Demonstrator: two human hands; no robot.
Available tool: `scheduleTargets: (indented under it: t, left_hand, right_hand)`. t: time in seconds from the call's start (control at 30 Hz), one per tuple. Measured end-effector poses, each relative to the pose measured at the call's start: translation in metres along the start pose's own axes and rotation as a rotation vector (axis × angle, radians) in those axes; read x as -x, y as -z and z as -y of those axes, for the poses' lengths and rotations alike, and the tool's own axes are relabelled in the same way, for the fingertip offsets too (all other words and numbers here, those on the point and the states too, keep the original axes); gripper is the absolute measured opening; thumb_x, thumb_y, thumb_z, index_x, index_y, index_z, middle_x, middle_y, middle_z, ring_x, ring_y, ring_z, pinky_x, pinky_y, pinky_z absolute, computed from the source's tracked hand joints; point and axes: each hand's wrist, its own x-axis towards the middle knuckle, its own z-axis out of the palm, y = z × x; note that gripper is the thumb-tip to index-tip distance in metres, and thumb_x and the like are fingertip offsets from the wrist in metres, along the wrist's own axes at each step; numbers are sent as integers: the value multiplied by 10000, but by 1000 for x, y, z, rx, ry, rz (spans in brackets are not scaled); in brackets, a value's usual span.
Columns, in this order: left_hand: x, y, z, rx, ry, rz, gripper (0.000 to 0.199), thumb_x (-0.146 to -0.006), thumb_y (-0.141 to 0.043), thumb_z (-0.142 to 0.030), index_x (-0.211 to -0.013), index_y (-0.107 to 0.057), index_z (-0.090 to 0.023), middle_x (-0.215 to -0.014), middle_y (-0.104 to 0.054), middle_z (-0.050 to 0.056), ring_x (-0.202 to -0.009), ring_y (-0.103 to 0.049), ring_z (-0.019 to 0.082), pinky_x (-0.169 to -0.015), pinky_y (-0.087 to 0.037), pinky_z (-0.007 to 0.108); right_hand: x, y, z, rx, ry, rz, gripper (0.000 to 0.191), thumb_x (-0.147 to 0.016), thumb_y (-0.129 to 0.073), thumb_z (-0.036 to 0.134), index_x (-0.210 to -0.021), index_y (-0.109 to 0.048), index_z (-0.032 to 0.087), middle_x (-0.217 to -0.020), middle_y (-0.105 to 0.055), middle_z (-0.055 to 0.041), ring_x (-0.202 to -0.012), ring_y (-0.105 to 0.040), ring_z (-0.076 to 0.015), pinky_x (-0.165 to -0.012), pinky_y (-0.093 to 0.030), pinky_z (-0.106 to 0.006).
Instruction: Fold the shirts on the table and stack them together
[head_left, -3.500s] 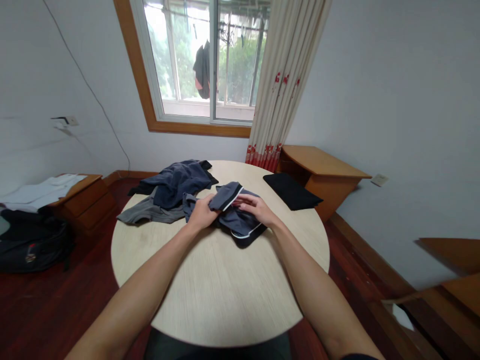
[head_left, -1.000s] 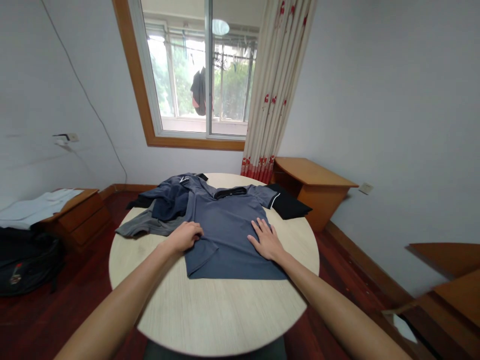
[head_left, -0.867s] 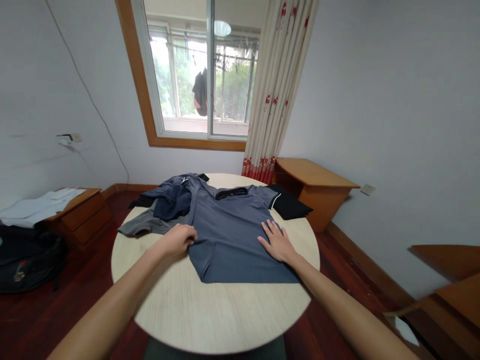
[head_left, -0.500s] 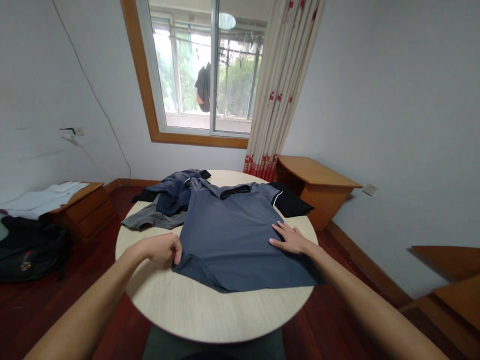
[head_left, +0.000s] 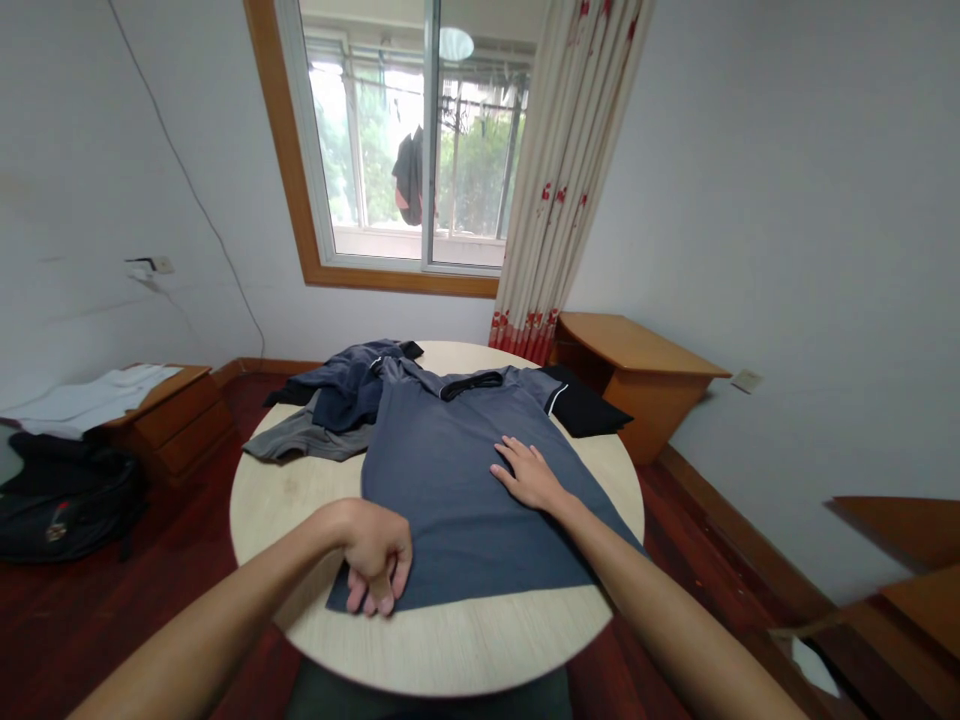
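Observation:
A grey-blue short-sleeved shirt (head_left: 450, 480) lies spread on a round pale table (head_left: 450, 650). Its dark collar points away from me, and its hem faces me. At the hem's left corner, my left hand (head_left: 375, 555) has its fingers curled down and closed on the fabric. My right hand (head_left: 531, 477) rests flat on the middle of the shirt, fingers stretched out and holding nothing. The shirt's lower right corner is hidden behind my right forearm.
Rumpled dark blue and grey clothes (head_left: 337, 405) lie at the table's back left. Folded black cloth (head_left: 589, 402) sits at the back right. A wooden desk (head_left: 637, 350) stands behind the table, with a low cabinet (head_left: 180, 415) and black bag (head_left: 67, 500) to the left.
My left hand has come down and toward me, and the folded-up left hem corner now lies flat. My right hand has slid left toward the shirt's middle.

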Motion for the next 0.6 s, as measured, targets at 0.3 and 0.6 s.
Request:
scheduleTargets:
  t: [0.3, 0.6]
  left_hand:
    - [-74, 49, 4, -299, -277, -989, 461, -979, -477, -461, -1315, -620, -179, -1413, -603, 137, -1312, -547, 259, -1139, -371, 427]
    - [-88, 27, 26, -605, -17, -936, 655, -1006, -321, -611, -1569, -335, -277, -1662, -207, 85, -1544, -146, 304, -1207, -105, 631]
  right_hand:
    - [-46, 0, 8, -9, -12, -53, 626, -1010, -395, 515, -1539, -394, 181, -1627, -321, -125, -1515, -259, -260, -1226, -160, -498]
    - [-37, -11, -9, 17, -11, -9, 696, -996, -374, 583, -1561, -360, 177, -1658, -243, -98, -1543, -173, -243, -1243, -103, -468]
